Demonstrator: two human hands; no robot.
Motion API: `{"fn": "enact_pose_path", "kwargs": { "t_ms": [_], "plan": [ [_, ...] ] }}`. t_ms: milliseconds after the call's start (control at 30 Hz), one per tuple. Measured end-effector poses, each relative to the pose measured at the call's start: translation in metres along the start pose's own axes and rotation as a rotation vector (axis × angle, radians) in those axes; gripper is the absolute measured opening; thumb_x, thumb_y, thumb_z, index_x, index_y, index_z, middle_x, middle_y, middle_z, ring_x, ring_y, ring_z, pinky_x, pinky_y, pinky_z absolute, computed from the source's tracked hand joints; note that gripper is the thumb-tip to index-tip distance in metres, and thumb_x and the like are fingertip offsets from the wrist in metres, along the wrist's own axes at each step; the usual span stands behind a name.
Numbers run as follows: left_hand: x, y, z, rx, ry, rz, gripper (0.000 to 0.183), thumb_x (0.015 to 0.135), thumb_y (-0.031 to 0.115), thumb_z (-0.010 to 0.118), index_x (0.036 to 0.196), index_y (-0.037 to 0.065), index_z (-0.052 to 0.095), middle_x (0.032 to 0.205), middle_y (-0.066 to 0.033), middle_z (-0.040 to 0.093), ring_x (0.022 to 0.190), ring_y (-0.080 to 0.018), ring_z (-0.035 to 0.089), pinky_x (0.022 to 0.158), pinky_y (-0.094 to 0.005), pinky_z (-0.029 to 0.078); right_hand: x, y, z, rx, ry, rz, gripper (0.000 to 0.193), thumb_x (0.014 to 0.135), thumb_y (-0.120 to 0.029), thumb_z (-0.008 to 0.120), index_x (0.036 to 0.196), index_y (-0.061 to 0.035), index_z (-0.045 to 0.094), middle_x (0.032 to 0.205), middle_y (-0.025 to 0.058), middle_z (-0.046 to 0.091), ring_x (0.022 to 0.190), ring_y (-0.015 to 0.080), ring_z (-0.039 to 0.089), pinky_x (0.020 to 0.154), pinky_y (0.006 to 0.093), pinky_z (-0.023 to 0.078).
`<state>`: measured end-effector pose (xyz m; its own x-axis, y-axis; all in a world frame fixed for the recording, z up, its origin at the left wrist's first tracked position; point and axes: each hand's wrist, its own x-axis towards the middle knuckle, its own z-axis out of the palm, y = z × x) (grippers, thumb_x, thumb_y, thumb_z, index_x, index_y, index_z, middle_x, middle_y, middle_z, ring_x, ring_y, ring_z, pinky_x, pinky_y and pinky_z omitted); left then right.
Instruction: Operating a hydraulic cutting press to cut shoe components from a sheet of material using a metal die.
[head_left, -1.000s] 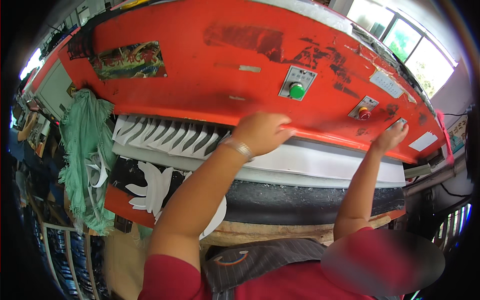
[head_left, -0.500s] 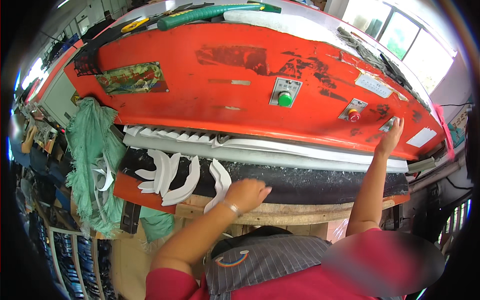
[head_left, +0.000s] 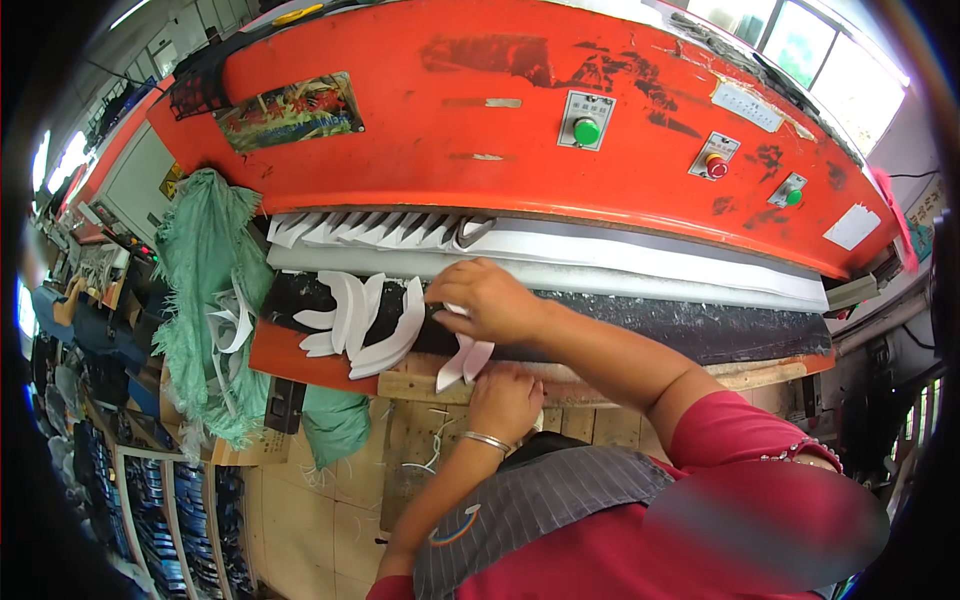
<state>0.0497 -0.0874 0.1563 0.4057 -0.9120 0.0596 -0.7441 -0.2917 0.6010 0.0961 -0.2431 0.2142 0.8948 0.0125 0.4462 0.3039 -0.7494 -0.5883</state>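
Note:
My right hand [head_left: 487,300] reaches across the dark board, its fingers closed round the upper part of a white curved piece [head_left: 462,362], perhaps foam. Two ends of that piece hang out below the hand, toward the wooden front edge. Right below, my left hand [head_left: 505,402] is curled, its fingers against the lower part of the same piece; what lies inside the fingers is hidden. Left of my hands, another white curved piece [head_left: 398,335] lies on the board, beside a small stack of curved white pieces [head_left: 345,318].
A red machine [head_left: 400,120] stands behind the board, with a green button [head_left: 586,131], a red knob [head_left: 716,166] and a smaller green button [head_left: 793,197]. Under it lies a long white sheet [head_left: 620,250] with cut strips at its left. A green woven sack [head_left: 205,290] hangs at left.
My right hand has left the small button on the right and come across to the curved piece. My left hand has moved nearer my body, by the piece's lower part. The view has shifted.

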Motion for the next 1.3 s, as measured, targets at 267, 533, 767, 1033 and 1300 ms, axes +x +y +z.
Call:
{"fn": "enact_pose_path", "kwargs": {
  "t_ms": [267,533,767,1033,1300],
  "plan": [
    [-0.049,0.005,-0.027,-0.120,-0.371,-0.007,0.031,0.086,0.034,0.061,0.074,0.006,0.070,0.082,-0.0151,0.062,0.080,-0.0331,0.061,0.074,-0.0446,0.049,-0.025,0.092,-0.007,-0.620,-0.230,0.081,0.044,0.087,-0.006,0.048,0.131,-0.0069,0.051,0.137,0.0113,0.051,0.133,0.0259,0.042,0.101,0.0414,0.038],
    [-0.059,-0.018,-0.091,-0.357,0.114,-0.030,0.056,0.077,0.022,0.078,0.122,0.003,0.051,0.124,-0.0186,0.051,0.110,-0.0307,0.056,0.086,-0.0397,0.049,-0.007,0.017,-0.040,-0.017,-0.562,0.037,0.045,0.061,-0.014,0.077,0.102,-0.0011,0.065,0.094,0.0173,0.064,0.097,0.0339,0.059,0.087,0.0431,0.046],
    [-0.062,-0.001,-0.075,-1.173,0.109,0.180,0.110,0.071,0.009,0.085,0.149,0.006,0.008,0.151,-0.0258,0.023,0.136,-0.0322,0.035,0.110,-0.0403,0.033,-0.101,-0.056,-0.038,1.162,-0.670,0.538,0.058,0.081,-0.024,0.076,0.125,0.0069,0.055,0.108,0.0094,0.066,0.098,0.0133,0.059,0.086,0.0294,0.048],
    [-0.084,-0.019,-0.066,-1.177,0.203,-0.115,0.066,0.074,-0.001,0.077,0.126,0.006,0.037,0.119,-0.0144,0.057,0.109,-0.0233,0.059,0.094,-0.0367,0.049,-0.161,-0.116,0.006,0.478,-0.079,0.498,0.059,0.090,-0.027,0.065,0.137,-0.0017,0.040,0.123,0.0170,0.055,0.112,0.0250,0.055,0.095,0.0363,0.044],
    [-0.092,-0.007,-0.078,-1.071,0.243,0.195,0.067,0.071,0.019,0.086,0.117,0.002,0.039,0.128,-0.0244,0.052,0.117,-0.0310,0.055,0.101,-0.0407,0.045,-0.160,-0.132,0.026,0.106,0.038,0.589,0.049,0.084,-0.010,0.062,0.130,-0.0040,0.049,0.115,0.0225,0.060,0.107,0.0379,0.059,0.091,0.0401,0.049]
  ]
}}
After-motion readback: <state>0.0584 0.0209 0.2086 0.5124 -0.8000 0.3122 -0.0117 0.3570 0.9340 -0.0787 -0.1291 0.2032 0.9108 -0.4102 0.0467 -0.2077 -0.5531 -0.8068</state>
